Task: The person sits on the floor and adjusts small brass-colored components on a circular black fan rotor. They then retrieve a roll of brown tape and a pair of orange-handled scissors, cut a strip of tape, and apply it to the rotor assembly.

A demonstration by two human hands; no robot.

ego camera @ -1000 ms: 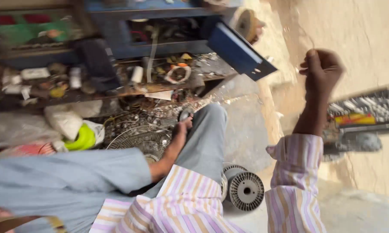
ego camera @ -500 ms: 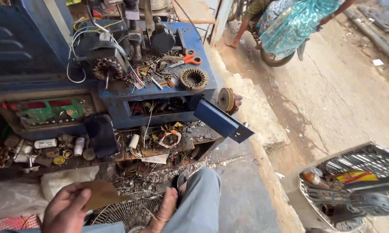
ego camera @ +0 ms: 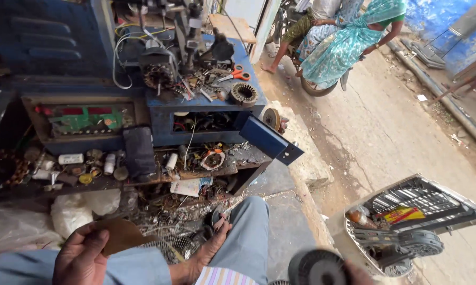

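My left hand (ego camera: 82, 257) is at the bottom left, over my grey trouser leg, with its fingers gripping a thin brown sheet of card (ego camera: 124, 234). Only a sliver of my right hand (ego camera: 357, 274) shows at the bottom edge. It holds a dark round ribbed motor part (ego camera: 317, 267), which is blurred. My foot in a sandal (ego camera: 215, 238) rests between the hands, on scrap beside a wire fan guard (ego camera: 167, 247).
A cluttered blue workbench (ego camera: 206, 108) stands ahead, with orange scissors (ego camera: 241, 74), a wound stator ring (ego camera: 243, 95) and an open blue flap (ego camera: 270, 140). A grey plastic crate (ego camera: 433, 198) sits on the right. People on a motorbike (ego camera: 343, 42) are on the street beyond.
The view has tilted up slightly. The round motor part and my right hand have come into view at the bottom edge. My left hand still holds the brown sheet.
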